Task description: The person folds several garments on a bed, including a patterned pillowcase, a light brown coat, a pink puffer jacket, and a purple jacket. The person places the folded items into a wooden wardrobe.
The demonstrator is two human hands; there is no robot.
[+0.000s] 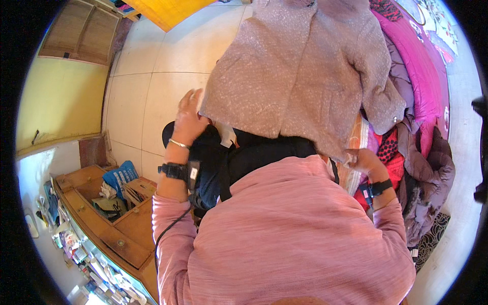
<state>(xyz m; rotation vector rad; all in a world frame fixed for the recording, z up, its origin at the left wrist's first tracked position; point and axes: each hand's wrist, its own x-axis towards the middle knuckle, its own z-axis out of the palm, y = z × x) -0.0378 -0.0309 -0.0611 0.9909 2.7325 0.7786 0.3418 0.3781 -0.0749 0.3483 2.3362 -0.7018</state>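
Observation:
A greyish-brown flecked wool coat (pixel 282 80) is spread out in front of me, its hem towards my body. One sleeve, with buttons at the cuff, lies out to the right. My right hand (pixel 362 162) pinches the hem's right corner. Beside the left corner of the hem is my left hand (pixel 188 118), its fingers raised along the coat's edge. The thumb sits by that corner, and whether it grips the cloth is not clear. Under the hem, my dark trousers (pixel 272 150) show.
On the right lie a bright pink quilt (pixel 423 65), a brown padded jacket (pixel 431 171) and red dotted cloth (pixel 389 148). At lower left stands a wooden cabinet (pixel 126 240) with an open compartment holding a blue bag (pixel 120 177). A yellow tabletop (pixel 167 11) juts over the tiled floor (pixel 167 91).

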